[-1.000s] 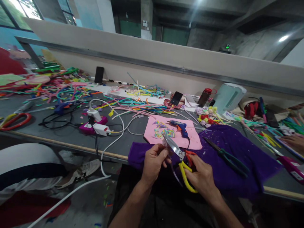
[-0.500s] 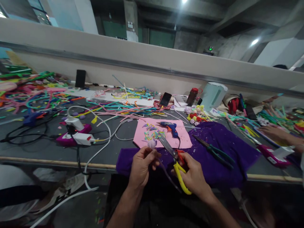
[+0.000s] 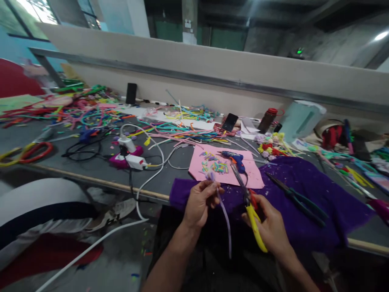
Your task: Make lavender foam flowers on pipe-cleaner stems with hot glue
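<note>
Left hand (image 3: 199,202) pinches a lilac pipe cleaner (image 3: 224,215) that hangs over the lap just short of the bench (image 3: 91,178) front edge; right hand (image 3: 270,227) has its grip closed round the yellow-handled scissors (image 3: 247,200), blades nearly shut and pointing away. Past the hands, purple cloth (image 3: 304,194) overhangs the edge, carrying pliers (image 3: 298,198), with pink sheet (image 3: 226,172) and blue glue gun (image 3: 235,159) beyond; little free surface. Far clutter blurred, right side cut off.
</note>
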Demonstrator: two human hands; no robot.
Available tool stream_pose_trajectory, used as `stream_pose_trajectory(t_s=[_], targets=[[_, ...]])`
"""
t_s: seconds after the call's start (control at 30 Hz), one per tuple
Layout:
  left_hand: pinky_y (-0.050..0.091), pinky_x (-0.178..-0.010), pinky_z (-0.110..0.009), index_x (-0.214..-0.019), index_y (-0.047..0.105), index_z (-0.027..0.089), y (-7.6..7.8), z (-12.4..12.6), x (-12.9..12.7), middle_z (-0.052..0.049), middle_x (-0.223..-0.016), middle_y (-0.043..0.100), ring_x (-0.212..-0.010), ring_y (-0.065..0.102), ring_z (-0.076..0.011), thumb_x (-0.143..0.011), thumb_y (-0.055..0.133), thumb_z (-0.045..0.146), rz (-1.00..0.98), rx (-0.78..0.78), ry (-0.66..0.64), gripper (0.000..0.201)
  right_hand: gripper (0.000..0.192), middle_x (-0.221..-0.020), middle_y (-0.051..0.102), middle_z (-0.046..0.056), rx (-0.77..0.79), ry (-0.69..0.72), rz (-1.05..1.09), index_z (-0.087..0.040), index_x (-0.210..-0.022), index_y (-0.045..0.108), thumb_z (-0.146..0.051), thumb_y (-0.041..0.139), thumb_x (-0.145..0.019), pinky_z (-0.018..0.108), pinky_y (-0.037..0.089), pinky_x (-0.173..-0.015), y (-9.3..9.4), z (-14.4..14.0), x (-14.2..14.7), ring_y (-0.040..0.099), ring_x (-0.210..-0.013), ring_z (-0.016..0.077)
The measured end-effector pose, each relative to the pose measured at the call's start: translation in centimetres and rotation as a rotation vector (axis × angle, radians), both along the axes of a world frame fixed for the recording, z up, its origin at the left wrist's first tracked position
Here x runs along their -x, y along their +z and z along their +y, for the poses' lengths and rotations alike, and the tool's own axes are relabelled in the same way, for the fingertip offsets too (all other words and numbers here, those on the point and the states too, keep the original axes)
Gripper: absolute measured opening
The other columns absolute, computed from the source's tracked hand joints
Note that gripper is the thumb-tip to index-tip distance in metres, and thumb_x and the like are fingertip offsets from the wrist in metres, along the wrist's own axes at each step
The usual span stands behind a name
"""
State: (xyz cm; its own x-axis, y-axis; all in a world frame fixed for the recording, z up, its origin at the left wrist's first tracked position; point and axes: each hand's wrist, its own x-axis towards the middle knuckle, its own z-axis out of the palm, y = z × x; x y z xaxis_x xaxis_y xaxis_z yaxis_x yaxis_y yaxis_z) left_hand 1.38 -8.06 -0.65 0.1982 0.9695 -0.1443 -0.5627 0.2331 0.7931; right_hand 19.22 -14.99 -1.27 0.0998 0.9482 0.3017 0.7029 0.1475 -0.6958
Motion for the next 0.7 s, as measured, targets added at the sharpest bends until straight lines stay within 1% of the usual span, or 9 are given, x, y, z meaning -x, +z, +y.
stream_pose_trajectory(t_s=[0.2, 0.33, 0.43, 0.7], targets=[[0.026, -0.033, -0.015, -0.071, 0.061, 0.013, -0.1, -0.2, -0.2, -0.001, -0.059, 0.065, -0.036, 0.047, -0.0049, -0.062, 0.071, 0.029, -0.036, 0.003, 0.022, 0.020, 0.037, -0.073, 0.050, -0.002, -0.083, -0.012, -0.182, -0.020, -0.099, 0.050, -0.029, 0.062, -0.065, 0.022, 0.042, -0.054, -0.2, -0.1, 0.4, 0.051, -0.059, 0.0126], [0.026, -0.033, -0.016, -0.065, 0.058, 0.014, 0.1, -0.4, -0.4, 0.004, -0.048, 0.058, -0.034, 0.045, -0.0054, -0.058, 0.074, 0.029, -0.040, 0.011, 0.043, 0.023, 0.039, -0.076, 0.054, 0.001, -0.158, -0.021, -0.276, -0.019, -0.101, 0.052, -0.032, 0.062, -0.066, 0.024, 0.042, -0.056, -0.4, 0.0, 1.0, 0.053, -0.062, 0.0145], [0.026, -0.033, -0.016, -0.064, 0.056, 0.015, 0.1, -0.4, -0.6, 0.006, -0.043, 0.052, -0.033, 0.043, -0.0057, -0.056, 0.075, 0.029, -0.039, 0.000, 0.044, 0.025, 0.038, -0.075, 0.054, 0.001, -0.195, -0.015, -0.303, -0.018, -0.100, 0.054, -0.032, 0.061, -0.066, 0.024, 0.042, -0.056, -0.6, 0.2, 1.4, 0.054, -0.063, 0.0150], [0.026, -0.035, -0.016, -0.066, 0.055, 0.014, -0.3, -0.6, -0.7, 0.005, -0.046, 0.054, -0.036, 0.045, -0.0054, -0.064, 0.070, 0.029, -0.011, -0.041, 0.040, 0.021, 0.036, -0.074, 0.053, 0.000, -0.175, -0.001, -0.294, -0.017, -0.099, 0.053, -0.031, 0.062, -0.067, 0.024, 0.042, -0.056, -0.7, 0.4, 1.7, 0.053, -0.063, 0.0145]])
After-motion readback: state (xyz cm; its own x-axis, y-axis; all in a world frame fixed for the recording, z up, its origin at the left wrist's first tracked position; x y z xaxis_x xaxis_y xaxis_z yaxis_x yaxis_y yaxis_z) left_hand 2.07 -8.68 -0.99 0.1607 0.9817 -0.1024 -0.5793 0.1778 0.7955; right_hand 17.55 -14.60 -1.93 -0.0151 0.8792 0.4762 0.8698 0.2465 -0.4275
